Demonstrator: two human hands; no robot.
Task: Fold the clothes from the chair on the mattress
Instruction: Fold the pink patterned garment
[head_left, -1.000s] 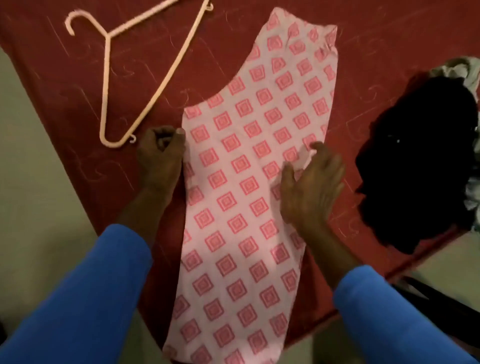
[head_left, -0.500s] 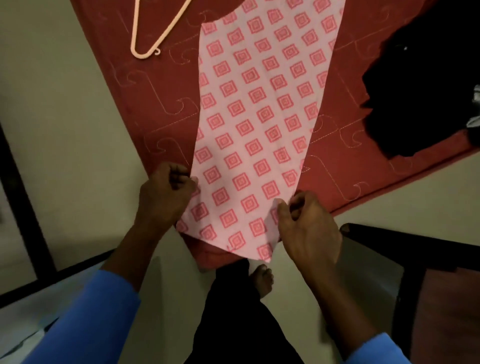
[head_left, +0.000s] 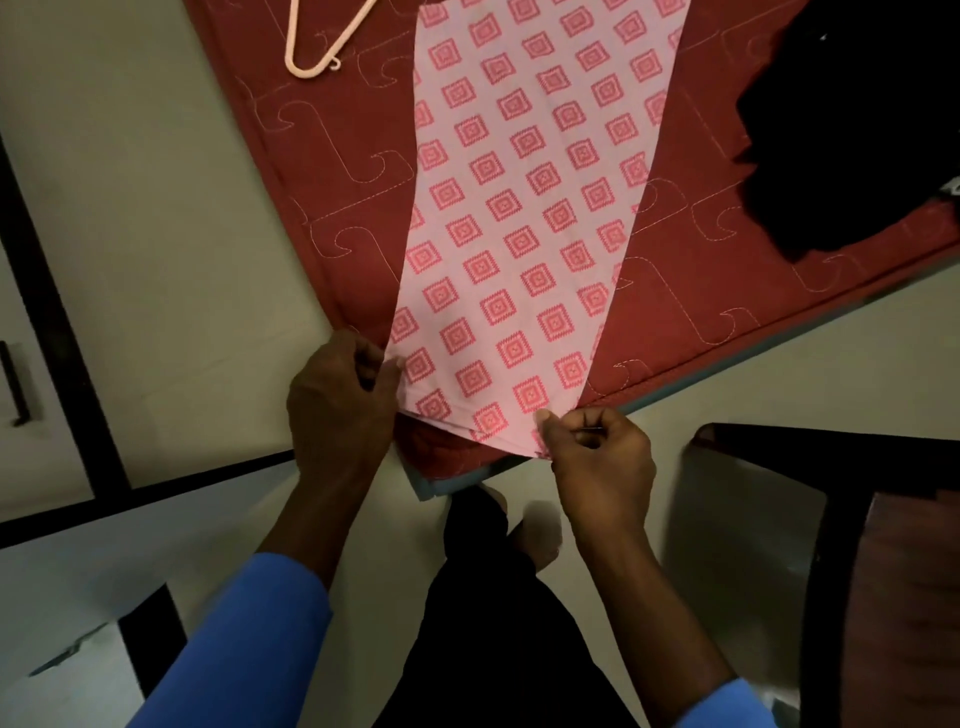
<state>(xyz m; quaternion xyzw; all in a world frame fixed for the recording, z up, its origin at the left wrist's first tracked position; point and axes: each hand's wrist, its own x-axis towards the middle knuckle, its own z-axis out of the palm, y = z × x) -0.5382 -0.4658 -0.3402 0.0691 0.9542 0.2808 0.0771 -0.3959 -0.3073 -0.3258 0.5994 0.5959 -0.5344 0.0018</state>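
A long pink garment (head_left: 530, 208) with red square prints lies flat along the red quilted mattress (head_left: 332, 208), its near end reaching the mattress corner. My left hand (head_left: 337, 405) pinches the near left corner of the garment. At the near right corner my right hand (head_left: 597, 457) pinches the hem between thumb and curled fingers. A dark chair (head_left: 852, 545) with a brown seat stands at the lower right.
A pink plastic hanger (head_left: 317, 57) lies on the mattress at the upper left. A black heap of clothes (head_left: 852, 130) sits on the mattress at the right. My dark trouser leg and bare foot (head_left: 540, 535) stand on the pale floor below the mattress corner.
My hands slid from the middle of the garment down to its near end and took hold of both corners. My view shifted toward the mattress corner and the floor.
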